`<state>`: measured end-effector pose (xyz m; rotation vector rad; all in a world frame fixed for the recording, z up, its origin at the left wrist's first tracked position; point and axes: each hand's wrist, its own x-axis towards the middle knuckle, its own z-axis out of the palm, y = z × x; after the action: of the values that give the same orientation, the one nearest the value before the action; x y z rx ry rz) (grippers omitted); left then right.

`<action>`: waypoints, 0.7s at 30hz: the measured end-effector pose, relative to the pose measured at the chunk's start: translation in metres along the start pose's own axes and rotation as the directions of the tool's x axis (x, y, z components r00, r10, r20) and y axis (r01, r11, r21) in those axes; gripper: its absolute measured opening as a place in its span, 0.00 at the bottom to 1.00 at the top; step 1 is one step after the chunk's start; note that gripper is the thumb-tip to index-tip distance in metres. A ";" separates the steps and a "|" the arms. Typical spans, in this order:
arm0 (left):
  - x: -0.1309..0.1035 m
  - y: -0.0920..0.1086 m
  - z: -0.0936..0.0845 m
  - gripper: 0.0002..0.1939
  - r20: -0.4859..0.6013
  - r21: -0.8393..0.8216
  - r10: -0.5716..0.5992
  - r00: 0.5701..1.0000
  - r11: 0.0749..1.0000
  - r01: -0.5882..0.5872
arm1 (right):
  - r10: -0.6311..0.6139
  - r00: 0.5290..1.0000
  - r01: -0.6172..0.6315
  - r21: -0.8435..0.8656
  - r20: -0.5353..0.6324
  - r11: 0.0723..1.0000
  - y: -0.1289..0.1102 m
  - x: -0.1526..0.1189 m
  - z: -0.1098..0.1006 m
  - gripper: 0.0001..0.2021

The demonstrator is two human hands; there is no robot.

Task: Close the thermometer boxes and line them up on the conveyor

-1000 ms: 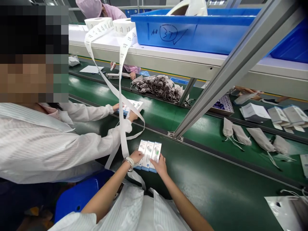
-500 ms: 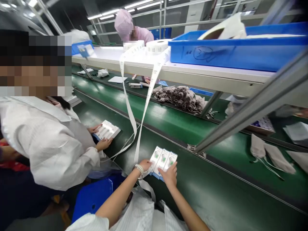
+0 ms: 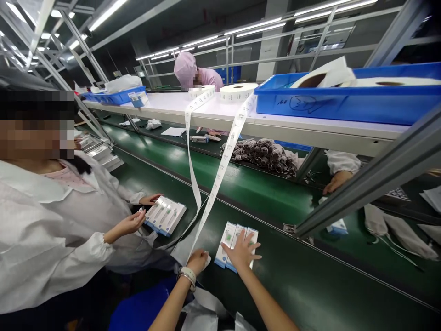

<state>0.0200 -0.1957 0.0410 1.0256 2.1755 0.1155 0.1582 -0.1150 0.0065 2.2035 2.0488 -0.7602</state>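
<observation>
Three small white and blue boxes (image 3: 227, 239) lie side by side on the green conveyor belt (image 3: 310, 285) in front of me. My right hand (image 3: 243, 250) lies flat on top of them with fingers spread. My left hand (image 3: 199, 260) is just left of the boxes, closed on the lower end of a white label strip (image 3: 220, 170) that hangs from a roll (image 3: 237, 92) on the shelf above. A bracelet is on my left wrist.
A co-worker in white at my left holds a row of similar boxes (image 3: 165, 216). A blue bin (image 3: 344, 99) sits on the white shelf. Grey pouches (image 3: 265, 154) are piled on the far belt. A slanted metal strut (image 3: 372, 179) crosses at right. Another person's hand (image 3: 336, 181) rests behind it.
The view has tilted up and swung left. My left hand left the boxes and closed on the label strip; my right hand flattened on the boxes. The co-worker's boxes moved nearer.
</observation>
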 end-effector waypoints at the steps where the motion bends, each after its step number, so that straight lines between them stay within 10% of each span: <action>1: 0.002 0.002 0.001 0.14 0.001 0.002 0.014 1.000 1.000 -0.014 | 0.003 1.000 -0.003 -0.030 0.000 1.000 -0.004 0.002 0.001 0.50; 21: 0.058 -0.005 0.012 0.13 0.090 0.154 0.229 0.969 0.958 -0.241 | 0.121 0.991 -0.119 -0.037 0.053 0.992 -0.035 0.025 0.005 0.60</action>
<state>0.0001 -0.1607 -0.0023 1.3609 2.0177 0.0094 0.1237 -0.0894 0.0035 2.2370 1.8703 -0.7604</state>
